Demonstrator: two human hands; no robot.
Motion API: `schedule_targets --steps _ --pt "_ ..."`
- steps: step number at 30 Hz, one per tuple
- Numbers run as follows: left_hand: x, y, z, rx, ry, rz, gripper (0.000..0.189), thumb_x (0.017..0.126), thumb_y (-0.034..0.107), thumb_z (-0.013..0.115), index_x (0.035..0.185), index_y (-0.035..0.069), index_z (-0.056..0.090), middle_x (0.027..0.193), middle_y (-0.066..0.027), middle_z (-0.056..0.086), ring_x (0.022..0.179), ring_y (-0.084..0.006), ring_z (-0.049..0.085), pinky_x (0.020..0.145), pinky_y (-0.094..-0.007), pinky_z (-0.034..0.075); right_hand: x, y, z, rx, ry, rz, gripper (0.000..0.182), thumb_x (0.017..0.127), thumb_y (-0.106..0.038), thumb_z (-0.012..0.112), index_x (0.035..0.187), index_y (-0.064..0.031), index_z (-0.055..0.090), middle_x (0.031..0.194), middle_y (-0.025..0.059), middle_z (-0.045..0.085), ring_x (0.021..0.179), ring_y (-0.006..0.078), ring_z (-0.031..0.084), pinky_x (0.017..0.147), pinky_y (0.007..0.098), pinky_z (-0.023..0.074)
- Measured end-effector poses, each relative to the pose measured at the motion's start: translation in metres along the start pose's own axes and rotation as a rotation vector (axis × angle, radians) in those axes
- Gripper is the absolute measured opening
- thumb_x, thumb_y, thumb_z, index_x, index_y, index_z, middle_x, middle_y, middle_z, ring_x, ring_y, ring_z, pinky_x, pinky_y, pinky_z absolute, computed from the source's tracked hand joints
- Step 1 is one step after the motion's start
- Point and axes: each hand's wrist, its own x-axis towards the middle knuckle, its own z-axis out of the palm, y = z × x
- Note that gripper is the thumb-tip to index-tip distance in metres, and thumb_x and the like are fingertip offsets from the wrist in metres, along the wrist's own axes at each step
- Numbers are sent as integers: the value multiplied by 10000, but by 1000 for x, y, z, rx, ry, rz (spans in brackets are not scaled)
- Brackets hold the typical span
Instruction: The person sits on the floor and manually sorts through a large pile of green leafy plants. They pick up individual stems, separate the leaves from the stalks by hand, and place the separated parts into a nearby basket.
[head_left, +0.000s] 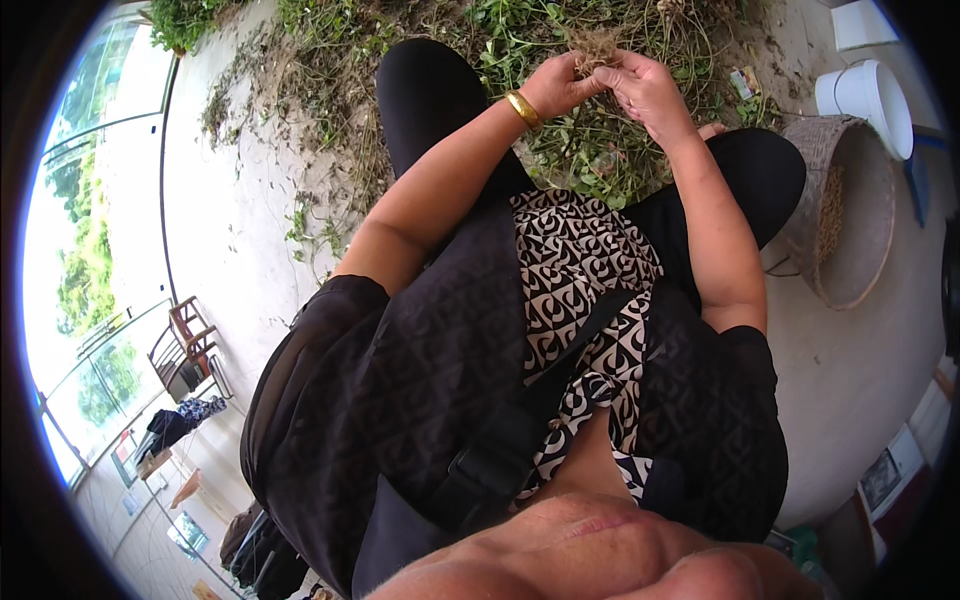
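My left hand (559, 84), below a gold bangle (523, 109), and my right hand (646, 96) meet at the top centre of the view. Both hold a tangle of dry brown plant roots (598, 46) between their fingers. Whether pods hang in the roots is hidden by the fingers. Under and around the hands lie heaped green plants with long stems (600, 161) on the floor. At the right a round woven basket (855, 225) leans on its side towards me, with a layer of small tan pods (830, 214) inside.
White buckets (874, 105) stand beyond the basket. A small printed packet (745, 82) lies by the plants. Soil and loose stems spread over the pale floor (240, 225) at the left. Wooden chairs (193, 330) stand near the glass doors. My bent knees flank the heap.
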Motion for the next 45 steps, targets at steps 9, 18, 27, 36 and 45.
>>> schedule_targets --steps 9,18,27,36,45 --pt "-2 13 8 -333 -231 47 673 864 299 724 1390 27 403 1250 -77 564 1151 -152 501 986 -319 421 3 -8 -34 480 53 141 127 911 -135 649 1010 -60 673 587 -48 439 441 24 344 377 185 239" --pt "6 -9 -10 -380 172 -43 260 971 286 578 975 31 627 842 -19 669 792 -109 625 746 -285 513 5 -16 -40 571 29 54 248 974 -165 535 1154 -8 605 634 -39 420 478 29 350 384 169 246" --pt "10 6 -40 -725 329 -68 260 971 262 572 1004 13 640 801 -72 700 763 -168 682 701 -305 553 3 -18 -35 509 33 147 189 951 -119 542 1079 -11 629 676 -9 481 509 51 400 385 166 268" --pt "20 24 -259 -816 906 4 158 957 223 587 934 72 628 778 -70 647 662 -228 623 569 -351 513 1 -24 -47 587 120 129 179 959 -109 516 1064 4 607 676 5 475 508 58 397 394 182 255" --pt "-255 37 -604 -481 1336 374 449 958 206 494 1350 10 397 1294 -184 521 1147 -377 552 929 -552 500 3 -18 -41 505 91 207 189 960 -95 516 1092 14 594 675 14 485 501 62 394 396 182 262"
